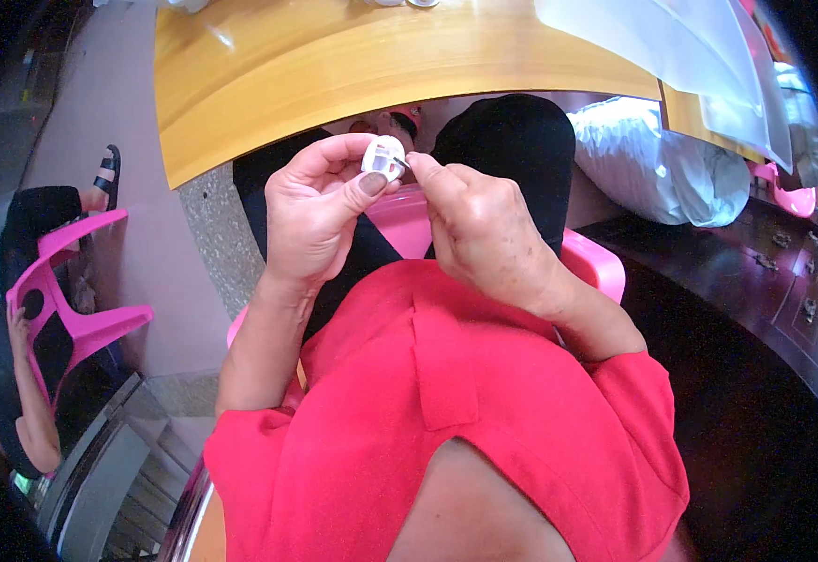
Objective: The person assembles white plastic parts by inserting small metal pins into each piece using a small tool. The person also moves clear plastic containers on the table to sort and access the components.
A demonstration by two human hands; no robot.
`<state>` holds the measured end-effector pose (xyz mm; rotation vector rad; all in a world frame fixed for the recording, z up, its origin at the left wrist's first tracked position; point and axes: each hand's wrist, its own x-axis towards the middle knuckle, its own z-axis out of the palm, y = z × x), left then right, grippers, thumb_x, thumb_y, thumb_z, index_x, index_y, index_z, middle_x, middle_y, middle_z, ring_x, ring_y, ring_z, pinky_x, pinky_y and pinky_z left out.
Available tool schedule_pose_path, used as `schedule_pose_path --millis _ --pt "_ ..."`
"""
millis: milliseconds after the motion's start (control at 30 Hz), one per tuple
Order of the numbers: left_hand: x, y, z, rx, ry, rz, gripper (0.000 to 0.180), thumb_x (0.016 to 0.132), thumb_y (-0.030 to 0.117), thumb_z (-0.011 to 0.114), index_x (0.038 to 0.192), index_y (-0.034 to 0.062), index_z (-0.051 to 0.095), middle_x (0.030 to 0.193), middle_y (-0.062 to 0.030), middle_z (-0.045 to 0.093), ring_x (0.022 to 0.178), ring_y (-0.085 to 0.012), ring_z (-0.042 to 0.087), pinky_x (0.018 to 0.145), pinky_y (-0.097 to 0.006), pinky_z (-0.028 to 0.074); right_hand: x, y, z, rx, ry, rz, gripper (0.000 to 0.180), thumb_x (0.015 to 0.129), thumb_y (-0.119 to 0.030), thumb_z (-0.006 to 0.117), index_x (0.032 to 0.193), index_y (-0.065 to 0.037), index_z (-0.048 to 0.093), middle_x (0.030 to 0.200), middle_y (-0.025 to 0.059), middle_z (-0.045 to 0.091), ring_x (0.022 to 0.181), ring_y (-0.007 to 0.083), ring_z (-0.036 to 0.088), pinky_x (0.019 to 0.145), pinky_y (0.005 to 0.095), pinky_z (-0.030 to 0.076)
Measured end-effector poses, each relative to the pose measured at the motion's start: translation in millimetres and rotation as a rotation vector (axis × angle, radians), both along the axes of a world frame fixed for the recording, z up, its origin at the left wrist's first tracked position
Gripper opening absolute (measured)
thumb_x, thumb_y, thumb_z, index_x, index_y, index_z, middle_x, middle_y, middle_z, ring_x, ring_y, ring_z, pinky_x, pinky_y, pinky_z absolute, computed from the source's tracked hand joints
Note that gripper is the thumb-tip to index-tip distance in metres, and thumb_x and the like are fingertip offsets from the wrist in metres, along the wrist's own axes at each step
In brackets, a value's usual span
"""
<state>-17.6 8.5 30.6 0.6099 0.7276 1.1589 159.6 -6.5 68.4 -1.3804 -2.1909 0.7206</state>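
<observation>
My left hand (313, 201) pinches a small white oval plastic part (389, 146) between thumb and fingers, held up above my lap near the table's front edge. Its face has several small openings, with a bit of red or brown in them. My right hand (491, 225) is closed, its thumb and forefinger pressed together at the part's right side. A short, thin dark piece (399, 162) reaches from those fingertips to the white part; its kind is too small to tell.
A yellow wooden table (268, 89) lies ahead, with translucent plastic sheeting (680, 56) over its right side. At right sits a full white sack (657, 164) by a dark wooden surface (755, 272). Another person sits at left on a pink chair (86, 309).
</observation>
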Motion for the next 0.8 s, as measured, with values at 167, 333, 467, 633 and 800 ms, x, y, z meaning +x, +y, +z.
schedule_pose_path --millis 167,333,467,633,800 --pt "-1.2 -0.7 -2.2 0.023 0.03 -0.004 0.032 0.08 -0.007 0.067 0.11 -0.008 0.058 0.102 -0.0161 0.065 0.089 -0.0197 0.065 0.082 -0.03 0.055 -2.3 -0.3 -1.4 -0.011 0.034 -0.002 0.037 0.075 0.009 0.055 0.112 0.006 0.053 0.075 0.0204 0.057 0.066 0.0369 0.061 0.056 0.0413 0.049" --pt "-0.3 -1.8 -2.8 0.027 0.02 0.01 0.031 0.08 -0.006 0.068 0.11 -0.0072 0.058 0.101 -0.0159 0.065 0.088 -0.0196 0.065 0.082 -0.03 0.055 -3.7 -0.6 -3.4 0.015 0.066 0.011 0.037 0.075 0.009 0.055 0.112 0.006 0.053 0.073 0.0193 0.056 0.063 0.036 0.06 0.054 0.0409 0.048" --pt "0.1 -2.0 -2.9 0.042 0.005 0.006 0.031 0.08 -0.005 0.068 0.109 -0.0072 0.059 0.1 -0.0153 0.066 0.088 -0.0193 0.065 0.082 -0.03 0.055 -4.8 -0.1 -3.0 0.058 0.024 0.026 0.017 0.083 -0.008 0.056 0.096 0.002 0.051 0.071 0.0164 0.058 0.061 0.0342 0.061 0.053 0.0421 0.051" --pt "-0.3 -3.1 -4.0 0.13 0.099 0.009 0.03 0.079 -0.005 0.069 0.108 -0.0077 0.06 0.1 -0.0142 0.066 0.089 -0.0183 0.065 0.082 -0.03 0.054 -3.7 -0.7 0.2 0.084 -0.055 0.049 0.016 0.084 -0.01 0.056 0.094 0.002 0.051 0.07 0.0151 0.057 0.06 0.0319 0.062 0.051 0.0407 0.05" --pt "0.4 -4.6 -2.0 0.163 0.144 0.018 0.03 0.079 -0.005 0.07 0.107 -0.0077 0.061 0.1 -0.0129 0.066 0.09 -0.0172 0.064 0.083 -0.029 0.053 -2.7 0.6 4.8 0.176 -0.239 0.124 0.016 0.08 -0.009 0.054 0.091 0.002 0.052 0.07 0.0143 0.057 0.059 0.0278 0.063 0.048 0.0365 0.051"
